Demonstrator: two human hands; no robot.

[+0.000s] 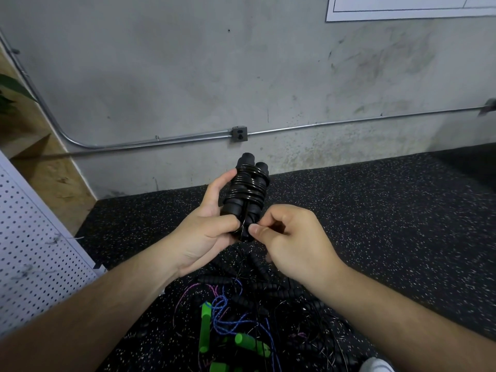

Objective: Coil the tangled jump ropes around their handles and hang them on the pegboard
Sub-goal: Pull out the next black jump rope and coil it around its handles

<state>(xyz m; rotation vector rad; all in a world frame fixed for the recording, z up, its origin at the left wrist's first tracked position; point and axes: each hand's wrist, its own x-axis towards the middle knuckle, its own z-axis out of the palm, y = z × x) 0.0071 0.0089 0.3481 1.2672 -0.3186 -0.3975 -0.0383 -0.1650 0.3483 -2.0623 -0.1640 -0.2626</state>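
Left fingers curl round coiled black handles | right fingers pinch rope end

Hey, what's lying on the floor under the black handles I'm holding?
A tangle of black ropes, green handles, blue cord and purple cord. Your left grip and right grip hide its far edge.

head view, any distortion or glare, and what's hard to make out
In the head view the wide lens bows the wall conduit into a curve; small glints sit on the black cord coiled round the handles; light is dim and even; the black ropes below blend into the dark speckled floor.
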